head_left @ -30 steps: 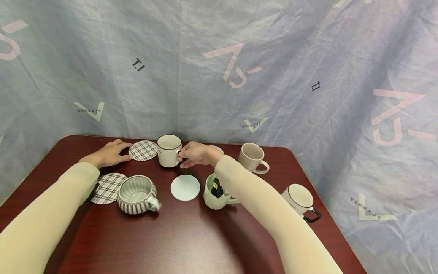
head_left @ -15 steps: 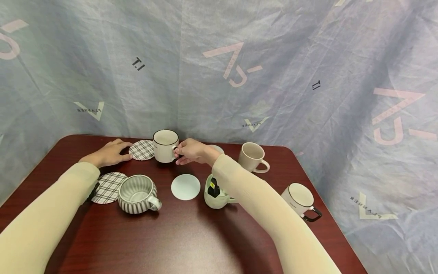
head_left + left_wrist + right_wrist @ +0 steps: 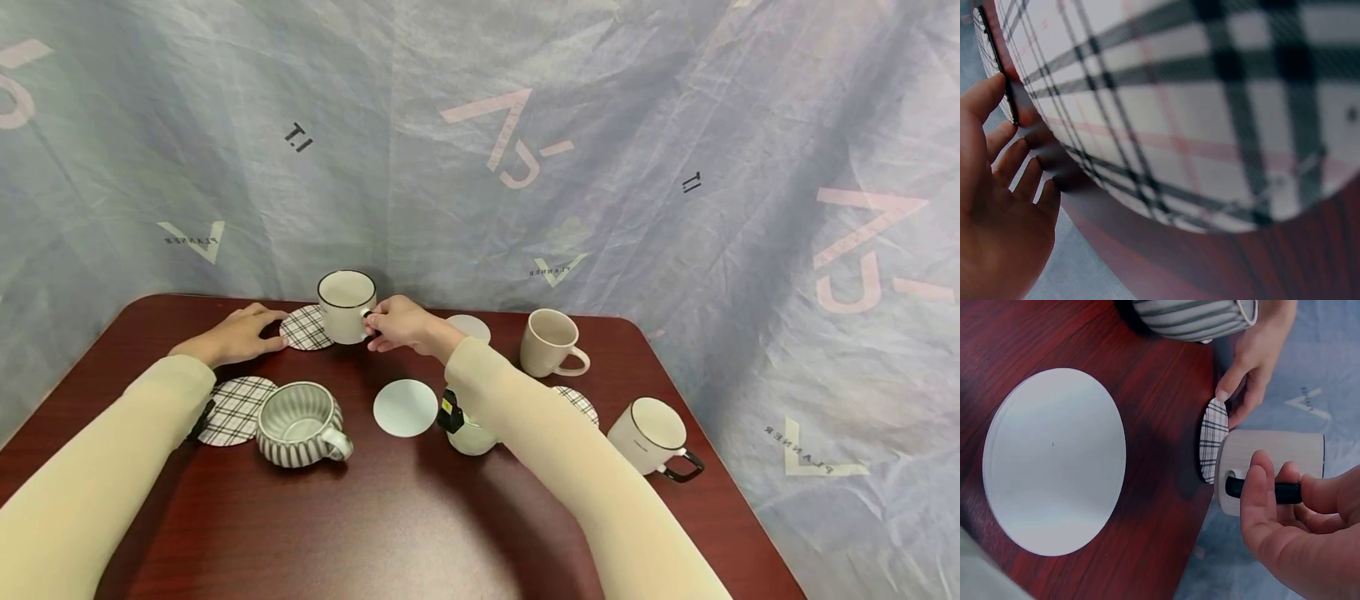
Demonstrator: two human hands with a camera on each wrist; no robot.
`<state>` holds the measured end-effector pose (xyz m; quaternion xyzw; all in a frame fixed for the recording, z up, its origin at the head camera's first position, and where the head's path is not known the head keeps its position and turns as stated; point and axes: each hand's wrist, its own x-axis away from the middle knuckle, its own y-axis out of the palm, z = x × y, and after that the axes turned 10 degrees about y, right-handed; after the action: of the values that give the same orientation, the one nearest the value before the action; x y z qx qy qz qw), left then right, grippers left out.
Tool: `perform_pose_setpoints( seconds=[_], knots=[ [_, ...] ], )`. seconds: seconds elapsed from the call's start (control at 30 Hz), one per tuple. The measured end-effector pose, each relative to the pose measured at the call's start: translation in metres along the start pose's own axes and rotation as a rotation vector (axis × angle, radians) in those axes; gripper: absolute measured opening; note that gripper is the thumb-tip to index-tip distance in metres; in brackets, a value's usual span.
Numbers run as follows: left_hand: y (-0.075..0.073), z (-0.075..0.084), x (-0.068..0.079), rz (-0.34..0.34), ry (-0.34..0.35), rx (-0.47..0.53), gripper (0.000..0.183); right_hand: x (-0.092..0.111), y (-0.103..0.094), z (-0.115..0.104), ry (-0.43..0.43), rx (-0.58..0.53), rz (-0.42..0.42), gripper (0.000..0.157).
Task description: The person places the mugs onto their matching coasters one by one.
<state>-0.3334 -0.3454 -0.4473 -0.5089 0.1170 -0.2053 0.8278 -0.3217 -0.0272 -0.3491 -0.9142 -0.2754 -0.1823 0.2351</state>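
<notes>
My right hand [image 3: 405,323] grips the black handle of a white mug [image 3: 343,312] with a dark rim, fingers curled round it. The mug is upright and overlaps the right part of a round plaid coaster [image 3: 302,327] in the head view; the right wrist view shows it raised near that coaster [image 3: 1213,434]. My left hand [image 3: 238,335] lies at the coaster's left edge, thumb and fingers spread and touching the rim. Close below the left wrist view's camera is a second plaid coaster [image 3: 1166,125], which the left forearm partly covers in the head view.
A grey striped mug [image 3: 300,425] stands at front left, beside a plain white coaster [image 3: 406,408]. Under the right forearm, a green mug [image 3: 471,437] with a black-and-yellow tag is partly hidden. Rightward stand a beige mug [image 3: 550,342] and another white mug [image 3: 651,433]. Grey cloth [image 3: 450,167] hangs behind.
My right hand has lifted the white mug and carried it leftward and back, over the far plaid coaster. The left hand has stayed at that coaster's edge.
</notes>
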Motion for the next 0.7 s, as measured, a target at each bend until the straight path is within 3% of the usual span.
perform_pose_setpoints(
  seconds=[0.7],
  knots=[
    [0.000, -0.001, 0.000, 0.011, 0.002, 0.000, 0.066, -0.023, 0.022, 0.002, -0.063, -0.030, 0.138, 0.023]
  ],
)
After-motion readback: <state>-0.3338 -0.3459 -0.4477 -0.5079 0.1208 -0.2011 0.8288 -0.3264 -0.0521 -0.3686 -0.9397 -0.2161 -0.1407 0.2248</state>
